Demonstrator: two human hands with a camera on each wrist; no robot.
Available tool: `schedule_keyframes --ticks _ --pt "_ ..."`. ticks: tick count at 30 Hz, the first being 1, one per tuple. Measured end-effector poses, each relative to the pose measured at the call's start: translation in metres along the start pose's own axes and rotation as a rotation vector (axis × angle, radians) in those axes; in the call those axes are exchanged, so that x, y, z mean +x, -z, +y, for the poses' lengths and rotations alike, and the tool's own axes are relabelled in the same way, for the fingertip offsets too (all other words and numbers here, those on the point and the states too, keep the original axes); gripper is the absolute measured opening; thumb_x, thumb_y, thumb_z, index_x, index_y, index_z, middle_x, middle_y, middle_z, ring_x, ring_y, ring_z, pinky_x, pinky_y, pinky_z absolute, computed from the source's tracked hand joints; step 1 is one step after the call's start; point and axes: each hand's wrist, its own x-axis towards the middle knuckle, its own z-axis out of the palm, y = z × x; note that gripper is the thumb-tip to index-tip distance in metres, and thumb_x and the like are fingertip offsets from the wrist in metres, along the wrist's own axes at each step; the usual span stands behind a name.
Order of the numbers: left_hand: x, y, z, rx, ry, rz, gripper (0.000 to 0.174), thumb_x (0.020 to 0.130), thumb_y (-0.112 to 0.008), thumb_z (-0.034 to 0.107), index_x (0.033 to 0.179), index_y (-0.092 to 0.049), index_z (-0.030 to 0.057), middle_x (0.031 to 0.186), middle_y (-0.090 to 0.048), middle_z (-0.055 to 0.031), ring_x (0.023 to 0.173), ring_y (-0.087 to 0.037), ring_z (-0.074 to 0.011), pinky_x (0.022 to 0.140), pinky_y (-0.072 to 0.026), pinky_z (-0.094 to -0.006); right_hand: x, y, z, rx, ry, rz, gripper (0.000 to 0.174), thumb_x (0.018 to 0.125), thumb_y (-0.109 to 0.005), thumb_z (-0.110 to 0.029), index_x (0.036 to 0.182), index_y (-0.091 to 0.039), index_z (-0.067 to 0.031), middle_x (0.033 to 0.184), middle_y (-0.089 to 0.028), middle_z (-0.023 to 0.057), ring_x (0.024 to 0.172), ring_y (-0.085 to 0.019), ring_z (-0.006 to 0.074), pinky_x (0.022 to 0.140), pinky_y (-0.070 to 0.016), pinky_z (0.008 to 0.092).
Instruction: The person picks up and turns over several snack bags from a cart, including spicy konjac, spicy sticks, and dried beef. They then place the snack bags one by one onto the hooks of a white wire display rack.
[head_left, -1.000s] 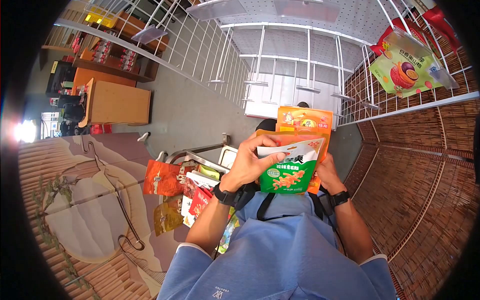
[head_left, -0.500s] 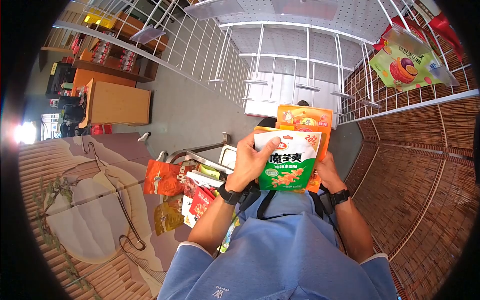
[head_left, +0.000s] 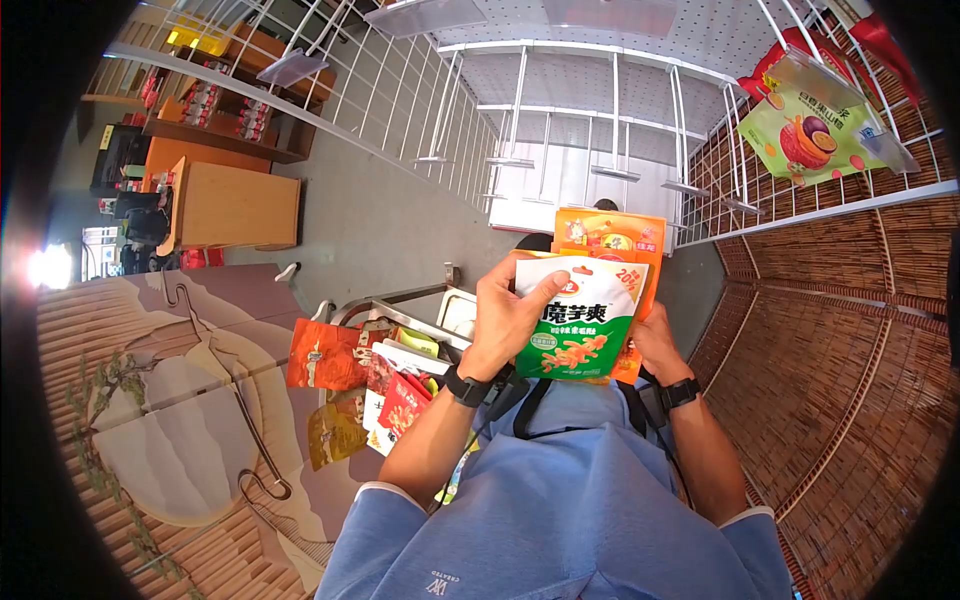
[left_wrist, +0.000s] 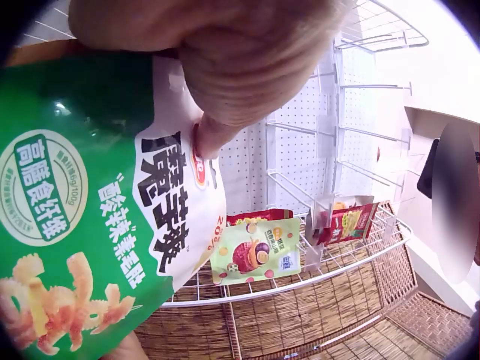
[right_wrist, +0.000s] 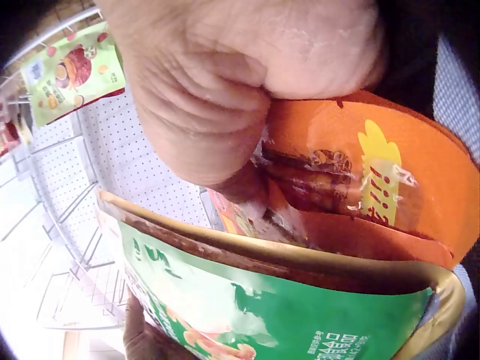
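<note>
A green-and-white snack bag (head_left: 585, 335) with a noodle-like picture is held up in front of the chest. My left hand (head_left: 510, 315) grips its upper left side, thumb pressed on the white front near the top in the left wrist view. Behind it stand several orange snack bags (head_left: 610, 235). My right hand (head_left: 655, 345) grips these at their right side, and in the right wrist view its fingers are curled at the orange bags (right_wrist: 330, 161). The green bag's edge lies close against them there, with its lower back part hidden.
A white wire rack with hooks (head_left: 615, 175) stands ahead. A light-green fruit snack bag (head_left: 810, 140) hangs at its right. Red and white snack bags (head_left: 405, 400) lie in a pile at the left, near a patterned panel (head_left: 180, 420). A woven bamboo screen (head_left: 830, 370) stands at the right.
The green-and-white bag has tipped so its front faces up more fully, and my left thumb now lies higher on it. My right hand and the orange bags have stayed nearly in place.
</note>
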Motion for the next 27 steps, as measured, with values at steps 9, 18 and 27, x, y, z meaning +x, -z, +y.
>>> schedule_keyframes --ticks 9,18,27 --pt "-0.0002 -0.0038 -0.0059 0.03 -0.026 0.068 0.028 0.092 -0.081 0.019 0.104 -0.066 -0.0013 0.092 -0.074 -0.0056 0.078 -0.066 -0.0068 0.067 -0.0527 -0.0235 0.0007 0.0017 0.0034 0.009 0.014 -0.008 0.029 0.092 -0.064 0.005 0.122 -0.065 0.0013 0.104 -0.073 0.0038 0.08 -0.068 0.0096 0.064 -0.0545 0.0256" --pt "0.0003 -0.0039 -0.0056 0.035 -0.032 0.079 0.028 0.091 -0.081 0.019 0.102 -0.065 -0.0011 0.092 -0.074 -0.0067 0.08 -0.067 -0.0078 0.069 -0.054 -0.0245 0.0008 0.0006 0.0019 0.004 -0.002 0.003 0.028 0.092 -0.067 0.002 0.119 -0.064 0.0013 0.098 -0.072 0.0031 0.074 -0.067 0.0083 0.059 -0.0537 0.0248" --pt "0.0003 -0.0039 -0.0073 0.039 -0.034 0.066 0.031 0.09 -0.082 0.018 0.105 -0.064 -0.0014 0.094 -0.074 -0.0081 0.083 -0.068 -0.009 0.072 -0.0552 -0.0251 0.0006 0.0027 0.0024 0.011 -0.003 -0.018 0.025 0.092 -0.07 -0.001 0.117 -0.065 0.0003 0.094 -0.072 0.0033 0.071 -0.067 0.0093 0.057 -0.0539 0.0258"
